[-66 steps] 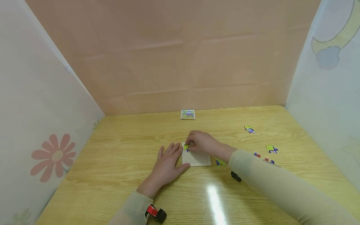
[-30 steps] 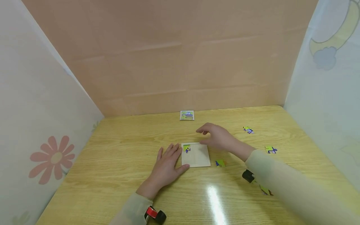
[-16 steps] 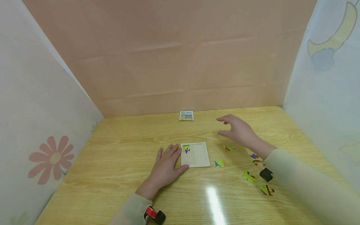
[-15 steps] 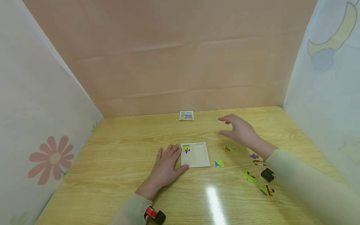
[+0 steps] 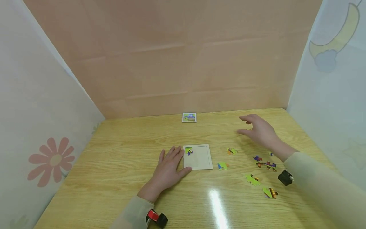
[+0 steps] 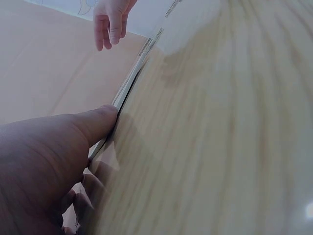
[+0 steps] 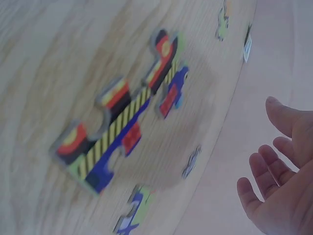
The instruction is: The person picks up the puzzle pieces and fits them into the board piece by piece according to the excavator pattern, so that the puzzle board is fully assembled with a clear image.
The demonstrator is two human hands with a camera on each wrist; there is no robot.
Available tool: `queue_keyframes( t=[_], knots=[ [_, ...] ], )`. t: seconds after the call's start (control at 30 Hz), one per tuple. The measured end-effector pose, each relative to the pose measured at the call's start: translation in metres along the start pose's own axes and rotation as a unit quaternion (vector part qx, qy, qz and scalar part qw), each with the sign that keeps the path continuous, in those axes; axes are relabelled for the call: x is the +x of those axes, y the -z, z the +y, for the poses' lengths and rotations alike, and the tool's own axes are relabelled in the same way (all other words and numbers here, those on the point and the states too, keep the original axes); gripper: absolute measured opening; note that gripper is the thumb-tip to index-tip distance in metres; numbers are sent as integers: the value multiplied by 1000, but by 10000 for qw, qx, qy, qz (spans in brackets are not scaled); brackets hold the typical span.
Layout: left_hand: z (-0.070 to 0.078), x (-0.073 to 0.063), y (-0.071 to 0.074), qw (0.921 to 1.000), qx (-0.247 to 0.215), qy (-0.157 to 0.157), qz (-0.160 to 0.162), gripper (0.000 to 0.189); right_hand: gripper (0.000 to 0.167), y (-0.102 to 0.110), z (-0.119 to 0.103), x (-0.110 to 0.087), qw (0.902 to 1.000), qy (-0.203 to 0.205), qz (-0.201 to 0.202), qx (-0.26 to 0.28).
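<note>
My left hand (image 5: 168,168) rests on the table with its fingers spread, against the left side of a square puzzle tray (image 5: 201,161). In the left wrist view, the thumb (image 6: 98,122) touches the tray's edge (image 6: 128,87). One green and purple jigsaw piece (image 5: 189,151) lies in the tray's upper left corner. My right hand (image 5: 260,131) hovers at the right with fingers loosely bent and nothing in them. A jigsaw piece on the table below it is mostly hidden in the head view; the right wrist view shows small pieces (image 7: 191,161) beside the hand.
Loose jigsaw pieces lie right of the tray, among them a green and blue one (image 5: 222,166), a green and orange one (image 5: 232,151) and a striped one (image 5: 266,165). A small picture card (image 5: 189,117) lies at the table's back edge. Side walls flank the table.
My right hand has let go of the green and purple piece in the tray's corner, lifted away and moved right over the table. The left hand has stayed by the tray.
</note>
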State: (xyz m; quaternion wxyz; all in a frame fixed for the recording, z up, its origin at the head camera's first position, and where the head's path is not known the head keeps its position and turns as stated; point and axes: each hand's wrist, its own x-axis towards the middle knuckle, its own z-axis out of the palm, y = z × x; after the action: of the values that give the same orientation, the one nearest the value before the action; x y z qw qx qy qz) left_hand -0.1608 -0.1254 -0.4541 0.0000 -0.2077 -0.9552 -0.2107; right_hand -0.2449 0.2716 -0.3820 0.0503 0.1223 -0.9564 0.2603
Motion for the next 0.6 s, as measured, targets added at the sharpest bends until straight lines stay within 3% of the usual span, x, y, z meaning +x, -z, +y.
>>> queue_keyframes(
  t=[0.6],
  knots=[
    [0,2,-1,10000,7,55,-46,81,66,11,43,0,9986,-491,-149,-142]
  ],
)
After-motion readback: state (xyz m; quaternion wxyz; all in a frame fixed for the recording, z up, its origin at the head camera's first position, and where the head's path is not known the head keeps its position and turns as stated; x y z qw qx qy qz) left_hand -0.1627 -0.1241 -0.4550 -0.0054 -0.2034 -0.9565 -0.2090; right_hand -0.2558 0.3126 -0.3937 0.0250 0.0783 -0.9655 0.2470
